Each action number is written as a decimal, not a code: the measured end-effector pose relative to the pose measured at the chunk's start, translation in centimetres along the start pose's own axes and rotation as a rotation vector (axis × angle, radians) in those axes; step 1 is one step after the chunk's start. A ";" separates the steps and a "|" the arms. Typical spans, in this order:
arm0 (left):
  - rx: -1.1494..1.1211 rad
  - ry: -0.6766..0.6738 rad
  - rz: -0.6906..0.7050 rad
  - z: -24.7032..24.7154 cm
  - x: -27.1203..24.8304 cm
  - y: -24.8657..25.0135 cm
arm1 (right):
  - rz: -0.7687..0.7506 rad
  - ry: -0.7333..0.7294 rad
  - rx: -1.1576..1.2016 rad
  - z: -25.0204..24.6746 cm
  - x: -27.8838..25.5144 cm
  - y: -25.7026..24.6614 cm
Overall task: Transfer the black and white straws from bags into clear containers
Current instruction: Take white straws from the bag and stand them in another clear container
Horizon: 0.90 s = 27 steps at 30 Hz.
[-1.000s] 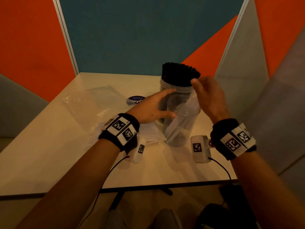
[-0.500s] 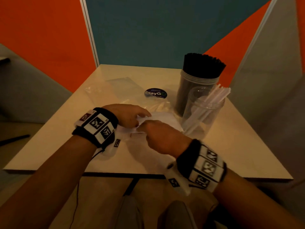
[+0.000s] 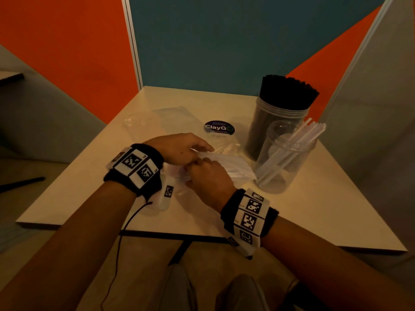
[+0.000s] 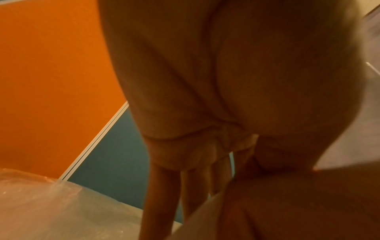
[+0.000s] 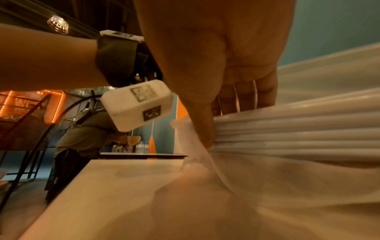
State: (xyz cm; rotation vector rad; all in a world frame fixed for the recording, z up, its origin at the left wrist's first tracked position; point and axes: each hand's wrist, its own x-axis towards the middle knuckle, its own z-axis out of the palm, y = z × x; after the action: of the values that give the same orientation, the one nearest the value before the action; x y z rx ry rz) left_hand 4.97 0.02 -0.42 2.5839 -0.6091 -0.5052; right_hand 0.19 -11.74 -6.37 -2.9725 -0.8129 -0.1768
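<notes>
Whereas one second ago our hands were at the near jar, the left steadying it and the right lowering white straws into it, both hands have since come down to the bag of white straws (image 3: 226, 163) lying on the table (image 3: 314, 216); half a second ago they had already reached it, and the bag's open end is now lifted slightly more.

Our left hand (image 3: 179, 149) pinches the upper edge of the bag's open end, thumb and fingers closed on the plastic film. Our right hand (image 3: 208, 178), touching the left, is at the bag mouth with fingers curled; the right wrist view shows the thumb (image 5: 203, 126) pressed against the ends of the white straws (image 5: 298, 129) and the fingers (image 5: 246, 95) closed over the top of the bundle, so it grasps the straws.

At 2 o'clock from the hands stands the near jar (image 3: 285, 158), upright, holding a few white straws leaning toward 1 o'clock. Just behind it, touching or nearly so, stands the far jar (image 3: 276, 122), packed with black straws (image 3: 289, 90). An empty bag (image 3: 161, 122) lies flat at 11 o'clock, and a round dark sticker (image 3: 219, 127) lies at 12 o'clock.

The table is pale and smooth. Orange, teal and grey wall panels enclose it.
</notes>
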 end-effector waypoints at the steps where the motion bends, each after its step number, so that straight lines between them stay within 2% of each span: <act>1: -0.027 0.003 0.001 -0.1 0.1 -0.1 | -0.007 0.010 0.004 0.0 -0.1 0.0; 8: -0.123 0.078 0.074 -0.6 -0.3 -0.8 | 0.004 -0.025 0.011 0.0 -0.4 0.3; 15: -0.179 0.249 0.101 -1.0 -1.1 -0.6 | 0.014 0.009 0.094 -0.6 0.0 0.8; 19: -0.219 0.205 0.132 -1.1 -1.6 -0.8 | 0.044 0.034 0.164 -0.6 0.5 1.0; 27: -0.318 0.148 0.089 -1.3 -2.8 -1.9 | 0.049 0.028 0.311 -1.6 0.2 1.7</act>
State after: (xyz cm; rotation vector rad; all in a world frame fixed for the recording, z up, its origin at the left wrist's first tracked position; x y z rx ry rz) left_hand 3.79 3.35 0.49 2.2590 -0.5423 -0.3457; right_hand 1.02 -13.21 -4.82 -2.6888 -0.6916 -0.0801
